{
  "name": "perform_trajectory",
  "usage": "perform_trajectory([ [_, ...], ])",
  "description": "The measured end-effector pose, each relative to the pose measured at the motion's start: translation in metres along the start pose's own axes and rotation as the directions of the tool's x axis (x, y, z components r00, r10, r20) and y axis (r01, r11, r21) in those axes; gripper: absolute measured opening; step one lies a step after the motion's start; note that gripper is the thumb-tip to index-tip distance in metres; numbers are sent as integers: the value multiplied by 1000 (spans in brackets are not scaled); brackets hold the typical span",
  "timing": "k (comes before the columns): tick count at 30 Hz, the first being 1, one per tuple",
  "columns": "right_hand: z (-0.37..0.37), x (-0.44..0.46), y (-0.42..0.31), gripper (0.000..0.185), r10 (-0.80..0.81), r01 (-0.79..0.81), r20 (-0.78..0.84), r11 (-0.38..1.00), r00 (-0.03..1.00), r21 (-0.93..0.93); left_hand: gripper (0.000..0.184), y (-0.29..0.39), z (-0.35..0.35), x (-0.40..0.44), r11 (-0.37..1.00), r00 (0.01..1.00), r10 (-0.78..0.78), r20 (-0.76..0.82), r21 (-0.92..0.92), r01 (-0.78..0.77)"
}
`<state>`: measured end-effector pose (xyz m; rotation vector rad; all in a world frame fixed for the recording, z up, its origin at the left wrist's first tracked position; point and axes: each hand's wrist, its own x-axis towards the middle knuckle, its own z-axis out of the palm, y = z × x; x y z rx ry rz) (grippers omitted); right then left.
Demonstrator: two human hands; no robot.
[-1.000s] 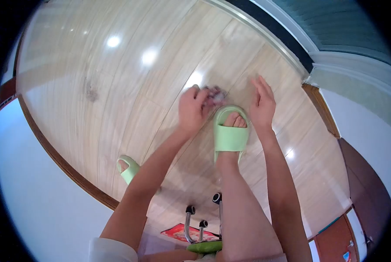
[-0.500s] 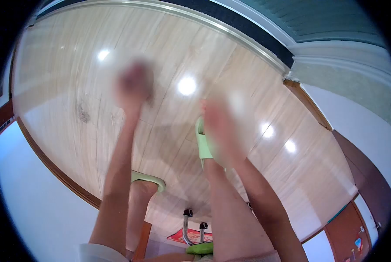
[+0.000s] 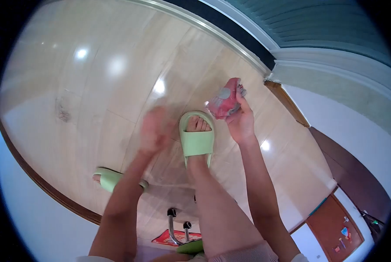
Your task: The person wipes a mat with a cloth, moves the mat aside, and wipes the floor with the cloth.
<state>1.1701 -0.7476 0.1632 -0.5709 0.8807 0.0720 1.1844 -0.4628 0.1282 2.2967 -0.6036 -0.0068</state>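
My right hand grips a crumpled pink-and-grey cloth, held above the floor to the right of my foot. A pale round patch shows on the cloth, and its far edge is bunched near my fingers. My left hand hangs over the floor on the other side of that foot. It is smeared by motion, so its fingers cannot be made out. Between the two hands is a light green slipper on one foot. The other green slipper is at the lower left, partly behind my left forearm.
Wood-look floor spreads below me. A metal door track runs along the far side. Chair legs on casters and a red printed sheet are near the bottom. A white wall borders the left.
My left hand has moved back and to the right. The right hand has moved slightly up and right, and the cloth shows clearly in it. The left-side slipper has shifted left.
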Motion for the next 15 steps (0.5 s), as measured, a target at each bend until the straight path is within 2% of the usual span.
perform_trajectory([
  [2, -15, -1, -7, 42, -165, 97, -204, 947, 965, -305, 42, -44, -43, -4, 990, 999, -31, -19, 140, 34],
  [4, -27, -1, -13, 39, -356, 125, -295, 799, 887, -588, 42, -86, -70, -22, 954, 988, -109, -105, 269, 134],
  [6, -56, 12, -13, 39, -590, 68, -279, 497, 757, -865, 42, -117, -90, -38, 900, 951, -231, -204, 326, 289],
  [7, -93, 31, -6, 39, -723, -11, -216, 277, 656, -961, 42, -123, -89, -42, 882, 948, -242, -207, 361, 304],
  [9, -78, 51, 12, 38, -833, -30, -90, 88, 546, -996, 41, -129, -79, -40, 842, 941, -263, -211, 426, 331],
  [10, -71, 61, 22, 38, -875, -59, -26, -3, 483, -998, 40, -130, -75, -37, 846, 933, -282, -223, 400, 352],
  [11, -52, 73, 35, 37, -881, -23, 83, -105, 466, -994, 40, -127, -74, -36, 847, 923, -307, -230, 376, 376],
  [12, -22, 78, 51, 37, -851, 35, 104, -101, 514, -994, 40, -122, -78, -39, 843, 914, -335, -230, 359, 400],
  [13, 9, 83, 68, 37, -819, 91, 126, -90, 561, -992, 40, -126, -79, -40, 847, 925, -297, -237, 381, 370],
  [14, 48, 91, 82, 37, -748, 157, 81, 31, 658, -987, 42, -130, -79, -39, 840, 917, -326, -227, 376, 392],
  [15, 66, 106, 97, 42, -608, 59, 339, -432, 718, -900, 44, -130, -80, -42, 831, 908, -362, -209, 369, 416],
])
